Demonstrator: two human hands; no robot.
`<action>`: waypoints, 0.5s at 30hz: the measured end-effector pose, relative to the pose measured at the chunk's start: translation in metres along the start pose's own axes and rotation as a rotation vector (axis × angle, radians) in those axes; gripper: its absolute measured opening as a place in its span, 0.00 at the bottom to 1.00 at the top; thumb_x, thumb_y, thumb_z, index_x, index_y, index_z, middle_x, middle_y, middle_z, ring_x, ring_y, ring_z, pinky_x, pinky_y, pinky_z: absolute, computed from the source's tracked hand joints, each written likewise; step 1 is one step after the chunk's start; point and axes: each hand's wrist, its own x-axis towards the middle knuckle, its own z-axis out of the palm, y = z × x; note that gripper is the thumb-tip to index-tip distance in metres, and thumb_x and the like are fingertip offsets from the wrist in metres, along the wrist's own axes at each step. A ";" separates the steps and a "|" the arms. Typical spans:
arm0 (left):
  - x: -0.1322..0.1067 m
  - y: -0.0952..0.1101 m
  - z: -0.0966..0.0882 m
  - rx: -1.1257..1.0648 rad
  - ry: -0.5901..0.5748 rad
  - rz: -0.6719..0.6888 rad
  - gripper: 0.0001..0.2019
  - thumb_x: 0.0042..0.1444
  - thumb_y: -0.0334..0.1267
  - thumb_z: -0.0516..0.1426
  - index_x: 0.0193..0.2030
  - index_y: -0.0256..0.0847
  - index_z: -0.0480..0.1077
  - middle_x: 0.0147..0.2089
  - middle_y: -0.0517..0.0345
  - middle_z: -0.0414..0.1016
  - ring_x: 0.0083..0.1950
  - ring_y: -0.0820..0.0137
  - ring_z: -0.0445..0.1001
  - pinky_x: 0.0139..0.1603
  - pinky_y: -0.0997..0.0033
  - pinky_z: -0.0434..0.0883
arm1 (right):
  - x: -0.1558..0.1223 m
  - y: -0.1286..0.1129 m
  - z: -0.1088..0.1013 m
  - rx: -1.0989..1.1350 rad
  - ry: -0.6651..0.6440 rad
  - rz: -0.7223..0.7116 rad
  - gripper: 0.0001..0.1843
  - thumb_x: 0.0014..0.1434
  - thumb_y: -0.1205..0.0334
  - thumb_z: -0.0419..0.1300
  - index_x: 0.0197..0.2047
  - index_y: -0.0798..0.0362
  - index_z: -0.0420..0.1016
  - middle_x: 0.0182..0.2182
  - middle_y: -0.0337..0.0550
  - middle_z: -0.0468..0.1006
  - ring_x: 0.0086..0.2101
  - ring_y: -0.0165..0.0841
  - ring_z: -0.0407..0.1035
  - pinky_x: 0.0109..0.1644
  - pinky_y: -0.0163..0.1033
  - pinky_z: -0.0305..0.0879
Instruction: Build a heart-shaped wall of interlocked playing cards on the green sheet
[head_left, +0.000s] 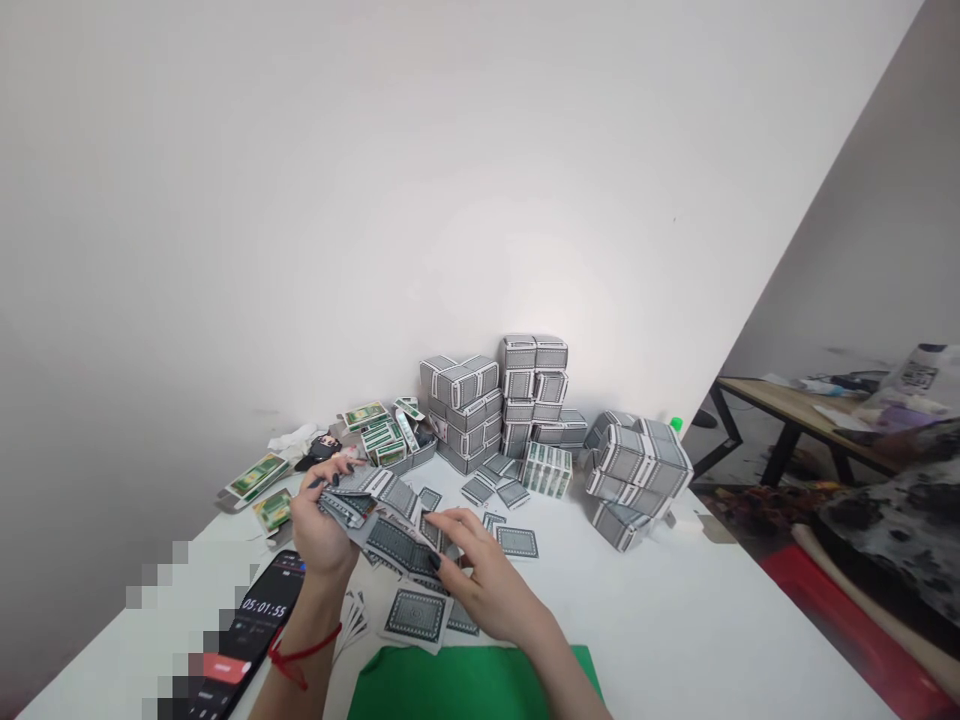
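Note:
My left hand (pixel 321 520) is closed around several patterned playing cards (pixel 391 495), which look joined at angles into a loose folded piece. At the piece's right end, my right hand (pixel 480 575) pinches a card between thumb and fingers. The holding fingertips are partly hidden by the cards. Below the hands, a small pile of loose cards (pixel 415 615) lies face down on the white table (pixel 645 620). Another single card (pixel 517 542) rests just right of my right hand. Part of a green sheet (pixel 472 685) shows under my right forearm.
Blocks built from cards (pixel 536 385) are stacked against the wall, with more blocks (pixel 637 470) to the right. A green-and-white box bundle (pixel 547 470) stands between them. Card boxes (pixel 255 478) lie at left, near a phone (pixel 259 620) showing a timer. Behind is a wooden desk (pixel 810 405).

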 end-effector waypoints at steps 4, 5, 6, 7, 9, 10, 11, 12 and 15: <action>0.000 0.000 0.000 -0.002 -0.008 -0.020 0.04 0.43 0.35 0.48 0.20 0.41 0.56 0.26 0.60 0.61 0.33 0.69 0.64 0.45 0.68 0.64 | 0.000 0.002 0.000 0.003 -0.011 0.005 0.23 0.59 0.64 0.49 0.58 0.42 0.60 0.53 0.43 0.61 0.49 0.32 0.61 0.50 0.37 0.63; 0.000 0.001 0.001 -0.006 -0.010 -0.020 0.04 0.42 0.35 0.48 0.20 0.41 0.56 0.26 0.60 0.61 0.33 0.69 0.64 0.45 0.68 0.64 | 0.000 0.002 0.000 0.003 -0.011 0.005 0.23 0.60 0.63 0.49 0.58 0.42 0.60 0.53 0.43 0.61 0.49 0.32 0.61 0.50 0.37 0.63; 0.000 0.001 0.001 -0.012 -0.009 -0.017 0.04 0.42 0.35 0.48 0.20 0.41 0.56 0.26 0.60 0.61 0.33 0.69 0.64 0.45 0.67 0.64 | 0.000 0.002 0.001 0.004 -0.011 0.005 0.23 0.60 0.63 0.49 0.59 0.42 0.60 0.53 0.43 0.61 0.49 0.32 0.61 0.49 0.37 0.63; -0.001 0.001 0.002 -0.017 -0.006 -0.013 0.04 0.42 0.35 0.48 0.20 0.41 0.57 0.26 0.60 0.61 0.33 0.69 0.64 0.45 0.68 0.64 | 0.000 0.003 0.001 0.005 -0.010 0.006 0.23 0.60 0.63 0.49 0.59 0.42 0.60 0.53 0.43 0.60 0.48 0.32 0.61 0.49 0.37 0.63; -0.002 0.002 0.002 -0.028 0.005 -0.009 0.04 0.42 0.35 0.48 0.20 0.41 0.57 0.26 0.60 0.61 0.33 0.69 0.64 0.44 0.68 0.64 | 0.000 0.004 0.002 0.009 -0.012 0.008 0.23 0.60 0.64 0.49 0.59 0.43 0.59 0.53 0.44 0.60 0.48 0.32 0.61 0.49 0.36 0.63; -0.002 0.002 0.003 -0.027 0.008 -0.007 0.04 0.42 0.34 0.48 0.20 0.41 0.58 0.26 0.60 0.61 0.33 0.70 0.65 0.44 0.68 0.64 | 0.000 0.004 0.002 0.011 -0.014 0.011 0.23 0.60 0.64 0.49 0.59 0.43 0.59 0.53 0.44 0.60 0.48 0.32 0.61 0.49 0.36 0.63; -0.002 0.002 0.003 -0.020 0.008 -0.005 0.04 0.42 0.34 0.48 0.20 0.41 0.58 0.26 0.60 0.62 0.33 0.70 0.65 0.44 0.68 0.65 | 0.000 0.004 0.002 0.011 -0.015 0.012 0.23 0.60 0.64 0.49 0.59 0.43 0.59 0.53 0.44 0.60 0.48 0.32 0.61 0.49 0.36 0.63; -0.002 0.002 0.002 -0.009 0.010 0.001 0.04 0.42 0.34 0.48 0.20 0.41 0.59 0.26 0.60 0.62 0.33 0.69 0.65 0.43 0.69 0.65 | 0.000 0.005 0.002 0.011 -0.017 0.013 0.23 0.60 0.64 0.49 0.59 0.42 0.59 0.53 0.43 0.60 0.49 0.32 0.61 0.49 0.36 0.63; -0.002 0.001 0.002 0.013 0.009 0.013 0.04 0.42 0.33 0.48 0.19 0.41 0.59 0.25 0.59 0.62 0.33 0.69 0.65 0.43 0.69 0.66 | 0.000 0.005 0.002 0.006 -0.018 0.011 0.24 0.60 0.64 0.49 0.59 0.41 0.59 0.53 0.43 0.60 0.49 0.32 0.61 0.50 0.37 0.63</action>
